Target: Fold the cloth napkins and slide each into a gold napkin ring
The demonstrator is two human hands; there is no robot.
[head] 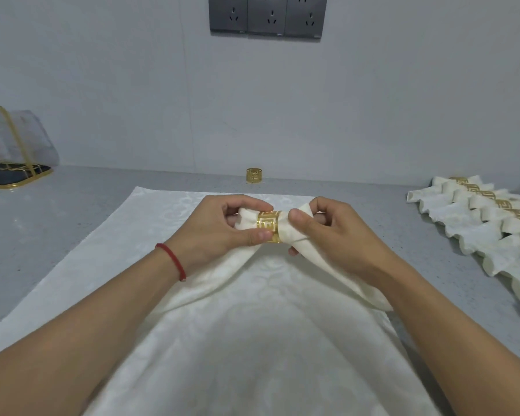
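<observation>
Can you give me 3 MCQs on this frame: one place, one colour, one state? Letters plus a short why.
1. Where does the spare gold ring stand?
A. on the counter near the wall, beyond the flat cloth
B. on the black tray
C. among the finished napkins

2. What colour is the band on the left wrist?
A. blue
B. red
C. green

3. What is the state of the napkin in the hands?
A. lying flat and unfolded
B. folded, without a ring
C. gathered, with a ring around its middle

Key: A, the spare gold ring stands alone by the wall, behind the flat cloth. B, the band is red. C, the left hand pinches the ring around the napkin, which the right hand grips.
</observation>
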